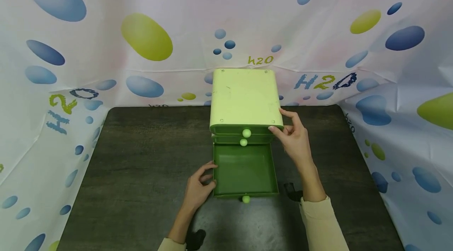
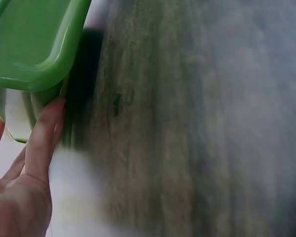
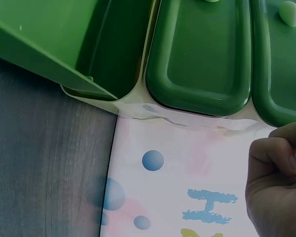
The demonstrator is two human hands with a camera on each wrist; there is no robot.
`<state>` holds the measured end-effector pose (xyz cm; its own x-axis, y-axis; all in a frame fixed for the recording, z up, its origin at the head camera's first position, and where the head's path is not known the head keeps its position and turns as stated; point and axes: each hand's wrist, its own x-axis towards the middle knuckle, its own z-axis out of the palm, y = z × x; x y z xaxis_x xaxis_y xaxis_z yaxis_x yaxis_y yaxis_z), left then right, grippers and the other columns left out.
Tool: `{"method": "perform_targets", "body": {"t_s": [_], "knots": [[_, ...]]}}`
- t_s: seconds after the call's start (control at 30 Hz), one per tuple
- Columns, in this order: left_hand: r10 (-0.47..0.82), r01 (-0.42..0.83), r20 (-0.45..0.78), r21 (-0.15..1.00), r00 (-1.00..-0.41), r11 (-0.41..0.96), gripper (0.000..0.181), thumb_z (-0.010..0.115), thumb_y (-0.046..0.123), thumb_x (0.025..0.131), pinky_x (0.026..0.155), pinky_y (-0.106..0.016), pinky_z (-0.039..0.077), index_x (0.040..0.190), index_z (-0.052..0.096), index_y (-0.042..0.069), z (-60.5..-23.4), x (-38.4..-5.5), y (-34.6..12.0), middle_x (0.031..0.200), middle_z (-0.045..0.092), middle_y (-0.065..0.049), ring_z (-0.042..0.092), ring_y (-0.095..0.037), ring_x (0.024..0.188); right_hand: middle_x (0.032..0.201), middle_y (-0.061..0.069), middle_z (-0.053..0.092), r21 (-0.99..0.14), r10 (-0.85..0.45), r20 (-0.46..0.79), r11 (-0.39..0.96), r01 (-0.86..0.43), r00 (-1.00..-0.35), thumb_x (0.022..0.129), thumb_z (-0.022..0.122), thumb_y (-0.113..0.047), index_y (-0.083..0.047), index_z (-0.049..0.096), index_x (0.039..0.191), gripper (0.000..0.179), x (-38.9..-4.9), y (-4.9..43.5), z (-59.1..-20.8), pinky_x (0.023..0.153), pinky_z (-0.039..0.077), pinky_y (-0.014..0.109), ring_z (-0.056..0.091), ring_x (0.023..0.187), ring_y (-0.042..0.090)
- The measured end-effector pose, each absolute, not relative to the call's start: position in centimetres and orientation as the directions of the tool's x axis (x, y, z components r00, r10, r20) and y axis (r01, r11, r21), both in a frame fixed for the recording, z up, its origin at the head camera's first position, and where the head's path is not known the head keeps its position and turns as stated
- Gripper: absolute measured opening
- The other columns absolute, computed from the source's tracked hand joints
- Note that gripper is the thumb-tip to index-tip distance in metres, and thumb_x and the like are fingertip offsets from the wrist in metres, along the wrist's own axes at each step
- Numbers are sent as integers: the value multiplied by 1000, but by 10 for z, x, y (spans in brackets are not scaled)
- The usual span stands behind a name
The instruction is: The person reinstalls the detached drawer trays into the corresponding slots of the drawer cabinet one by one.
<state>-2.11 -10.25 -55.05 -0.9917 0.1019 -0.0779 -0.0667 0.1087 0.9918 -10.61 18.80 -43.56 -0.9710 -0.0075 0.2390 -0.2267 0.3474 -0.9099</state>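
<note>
A green three-drawer cabinet (image 1: 244, 98) with a pale top stands at the back middle of the dark table (image 1: 141, 164). Its bottom drawer (image 1: 244, 170) is pulled far out and looks empty, with a pale knob (image 1: 245, 199) on its front. My left hand (image 1: 199, 184) holds that drawer's left wall, thumb at the rim and fingers (image 2: 47, 128) against the outside of the drawer (image 2: 29, 44). The right hand (image 1: 291, 137) grips the cabinet's front right corner, fingers curled (image 3: 278, 168). Both upper drawers (image 3: 200, 54) are closed.
A cloth backdrop (image 1: 148, 39) printed with blue and green ovals encloses the table at the back and both sides. Bare dark tabletop (image 1: 354, 172) lies left and right of the cabinet. A small black object (image 1: 291, 190) sits by my right wrist.
</note>
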Motion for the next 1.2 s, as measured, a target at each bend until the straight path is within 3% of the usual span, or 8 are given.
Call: {"method": "perform_targets", "body": {"t_s": [0.27,1.0,1.2], "knots": [[93,-17,-26,996,-995,92,34,62,-16,85,68,-27,58,116,67,-2,-553,-26,-101,145,49,-22,65,-46,106,47,-1,37,-909,-3,247,347,-233,-969,93,71,-9,-6,48,144,56,-105,188,-436,36,25,29,28,36,4],[80,-31,-41,992,-996,122,34,64,-11,87,73,-32,59,120,67,-2,-552,-39,-98,146,49,-21,66,-43,106,48,-2,37,-927,1,212,315,-201,-977,93,71,-9,-6,47,144,57,-104,190,-439,37,25,29,28,37,7],[52,-40,-48,989,-997,144,39,65,-7,89,75,-32,59,123,68,13,-579,-49,-97,147,50,-10,68,-34,106,49,-2,37,-937,7,197,297,-186,-980,93,72,-9,-6,47,144,57,-104,191,-439,37,25,30,28,38,8]]}}
